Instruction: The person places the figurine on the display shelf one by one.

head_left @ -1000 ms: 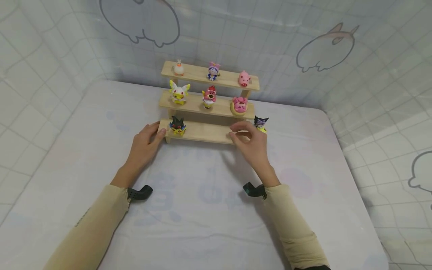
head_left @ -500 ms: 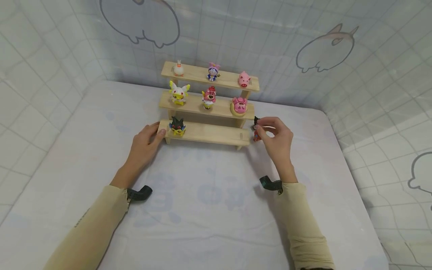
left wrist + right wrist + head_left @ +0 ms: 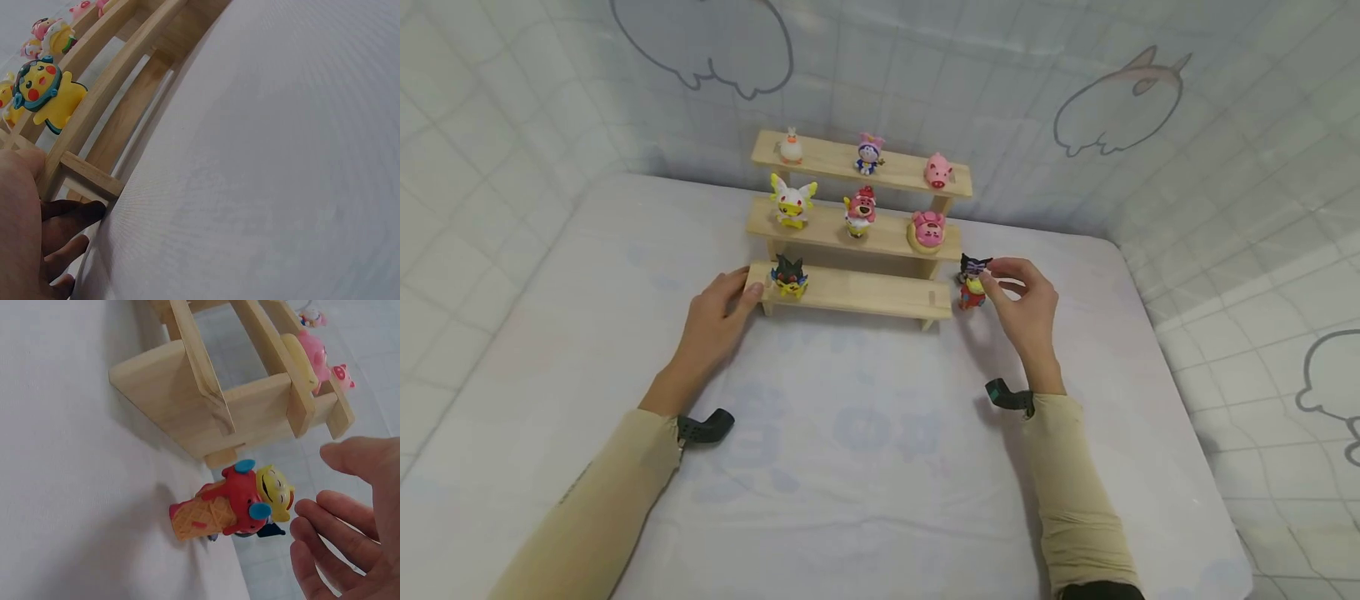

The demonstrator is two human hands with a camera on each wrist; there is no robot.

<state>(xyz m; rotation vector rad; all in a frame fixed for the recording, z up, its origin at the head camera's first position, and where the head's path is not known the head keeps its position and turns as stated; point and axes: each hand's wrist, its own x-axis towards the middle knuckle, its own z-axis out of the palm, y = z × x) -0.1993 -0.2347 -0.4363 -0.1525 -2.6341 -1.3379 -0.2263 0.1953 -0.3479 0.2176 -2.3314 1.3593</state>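
Note:
A three-tier wooden shelf [image 3: 865, 293] stands at the table's back. Its lowest tier's left end is gripped by my left hand [image 3: 715, 318], thumb on top and fingers around the end. Close to that thumb sits a yellow figurine with a dark hood [image 3: 53, 94]. Right of the shelf stands an ice-cream-cone figurine [image 3: 209, 512] topped with red and yellow characters; a black-eared purple figurine [image 3: 975, 265] is just behind it. My right hand [image 3: 1026, 310] hovers beside them, thumb and fingers spread, apart from the cone in the right wrist view.
The middle tier bears a white-hooded figurine [image 3: 792, 202], a red-capped bear [image 3: 860, 212] and a pink bear [image 3: 928, 231]. On the top tier are a white duck [image 3: 791, 148], a purple-hooded figurine [image 3: 868, 156] and a pink pig [image 3: 938, 171]. Patterned curtain surrounds the table [image 3: 850, 483].
My right hand has moved right, from the lowest tier's right end to beside the cone figurine, which now shows more fully. The left hand keeps its grip on the shelf.

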